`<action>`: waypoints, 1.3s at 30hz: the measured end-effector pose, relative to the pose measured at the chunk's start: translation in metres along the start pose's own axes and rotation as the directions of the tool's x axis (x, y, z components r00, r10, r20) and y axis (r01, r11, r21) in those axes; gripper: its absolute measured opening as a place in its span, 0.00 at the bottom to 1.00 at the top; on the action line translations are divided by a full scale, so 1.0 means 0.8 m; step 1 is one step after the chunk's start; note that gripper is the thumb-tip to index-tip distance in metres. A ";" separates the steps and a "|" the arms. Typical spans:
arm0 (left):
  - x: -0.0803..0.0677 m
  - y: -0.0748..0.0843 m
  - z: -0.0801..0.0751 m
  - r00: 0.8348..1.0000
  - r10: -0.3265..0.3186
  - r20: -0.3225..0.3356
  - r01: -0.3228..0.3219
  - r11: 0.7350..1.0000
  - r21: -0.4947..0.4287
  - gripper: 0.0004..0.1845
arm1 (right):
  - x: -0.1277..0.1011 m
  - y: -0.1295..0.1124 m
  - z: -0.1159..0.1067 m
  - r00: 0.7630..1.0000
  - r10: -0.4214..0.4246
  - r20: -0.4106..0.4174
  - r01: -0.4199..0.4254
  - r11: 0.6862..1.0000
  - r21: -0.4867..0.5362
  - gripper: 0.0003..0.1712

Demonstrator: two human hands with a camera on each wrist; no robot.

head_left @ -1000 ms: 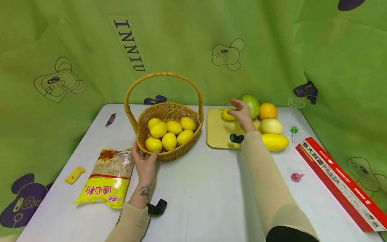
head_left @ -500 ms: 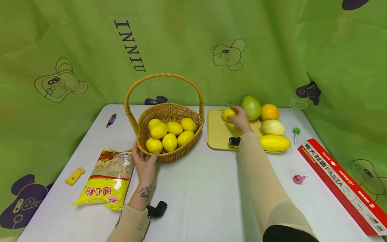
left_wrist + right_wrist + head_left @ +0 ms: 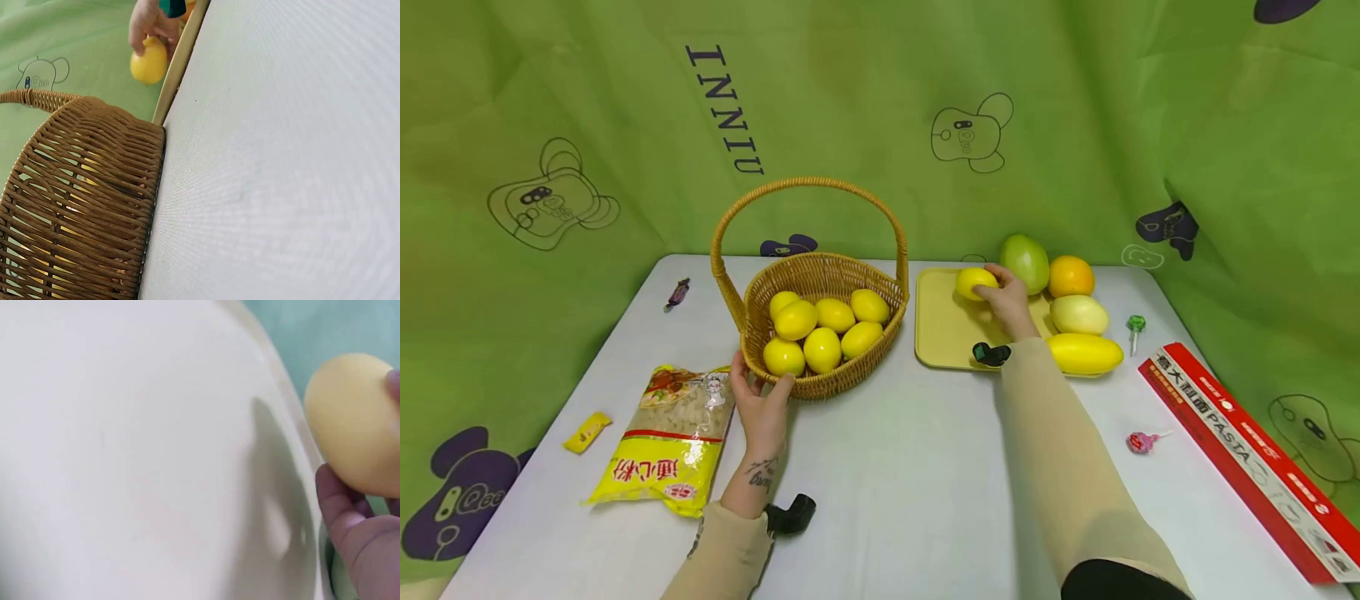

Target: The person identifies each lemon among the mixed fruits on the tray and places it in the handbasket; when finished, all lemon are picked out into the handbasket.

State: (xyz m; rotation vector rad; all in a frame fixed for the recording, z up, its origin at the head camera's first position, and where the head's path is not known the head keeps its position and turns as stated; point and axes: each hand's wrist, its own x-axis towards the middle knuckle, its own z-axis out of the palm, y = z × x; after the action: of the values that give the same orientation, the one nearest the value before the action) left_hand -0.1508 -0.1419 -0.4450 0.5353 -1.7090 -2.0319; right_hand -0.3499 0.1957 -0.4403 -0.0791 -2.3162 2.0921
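My right hand (image 3: 1006, 298) grips a yellow lemon (image 3: 974, 282) just above the far part of the pale yellow tray (image 3: 942, 333). The right wrist view shows that lemon (image 3: 356, 422) held by my fingers (image 3: 350, 519) over the tray (image 3: 137, 462). In the left wrist view the same lemon (image 3: 149, 60) hangs in that hand beyond the tray's edge. My left hand (image 3: 760, 400) holds the near rim of the wicker basket (image 3: 842, 379), thumb and fingers curled on it. Several yellow lemons (image 3: 822, 325) lie in the basket (image 3: 81, 206).
A green mango (image 3: 1024, 262), an orange (image 3: 1070, 276), a pale fruit (image 3: 1078, 314) and a long yellow fruit (image 3: 1084, 353) sit at the tray's right. A pasta bag (image 3: 666, 437), a red pasta box (image 3: 1247, 454), lollipops (image 3: 1138, 442) and candies (image 3: 587, 432) lie on the white table (image 3: 895, 483).
My right hand closed on the lemon and lifted it slightly off the tray. My left hand stayed on the basket rim.
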 end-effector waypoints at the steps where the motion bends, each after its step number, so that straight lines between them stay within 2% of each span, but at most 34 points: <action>1: 0.000 0.000 0.000 1.000 -0.001 0.000 0.001 1.000 -0.002 0.45 | -0.003 -0.002 -0.001 1.000 0.004 0.006 -0.005 0.999 0.033 0.34; 4: 0.000 0.000 0.000 1.000 -0.006 0.005 0.006 1.000 -0.010 0.45 | -0.014 -0.009 -0.001 1.000 -0.004 0.029 0.001 0.992 0.124 0.33; 8: 0.000 0.001 0.001 1.000 -0.007 0.003 0.007 1.000 -0.017 0.45 | -0.038 -0.026 0.004 0.993 -0.063 0.101 0.032 0.960 0.278 0.31; 12: 0.001 0.003 0.001 1.000 -0.002 0.001 0.002 1.000 -0.022 0.45 | -0.069 -0.048 0.020 0.969 -0.138 0.203 0.044 0.912 0.408 0.26; 15: 0.002 0.004 0.001 1.000 -0.004 0.003 0.004 1.000 -0.027 0.46 | -0.089 -0.065 0.040 0.946 -0.179 0.270 0.039 0.891 0.453 0.24; 19: 0.002 0.004 0.001 1.000 -0.004 0.002 0.004 1.000 -0.027 0.46 | -0.106 -0.087 0.076 0.914 -0.209 0.347 0.023 0.882 0.470 0.23; 22: 0.001 0.003 0.001 1.000 -0.004 0.004 0.004 1.000 -0.024 0.46 | -0.108 -0.101 0.107 0.897 -0.214 0.386 0.025 0.898 0.440 0.24; 27: 0.000 0.001 0.000 1.000 -0.018 0.010 0.018 1.000 -0.014 0.47 | -0.096 -0.121 0.158 0.894 -0.166 0.416 0.029 0.948 0.317 0.28; 32: -0.001 -0.001 -0.001 1.000 -0.020 0.017 0.020 1.000 -0.016 0.47 | -0.082 -0.132 0.200 0.898 -0.071 0.434 -0.031 0.974 0.223 0.31; 36: -0.001 0.001 -0.001 1.000 -0.019 0.017 0.019 1.000 -0.023 0.47 | -0.074 -0.137 0.224 0.912 -0.035 0.409 -0.082 0.961 0.265 0.30; 39: 0.000 0.003 -0.001 1.000 -0.024 0.013 0.024 0.999 -0.022 0.46 | -0.073 -0.140 0.233 0.929 -0.034 0.368 -0.117 0.916 0.383 0.26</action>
State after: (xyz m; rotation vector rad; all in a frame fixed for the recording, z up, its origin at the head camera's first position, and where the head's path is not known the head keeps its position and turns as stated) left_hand -0.1498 -0.1431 -0.4432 0.5389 -1.6931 -2.0730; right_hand -0.3034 -0.0033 -0.3470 0.2993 -1.9950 2.7608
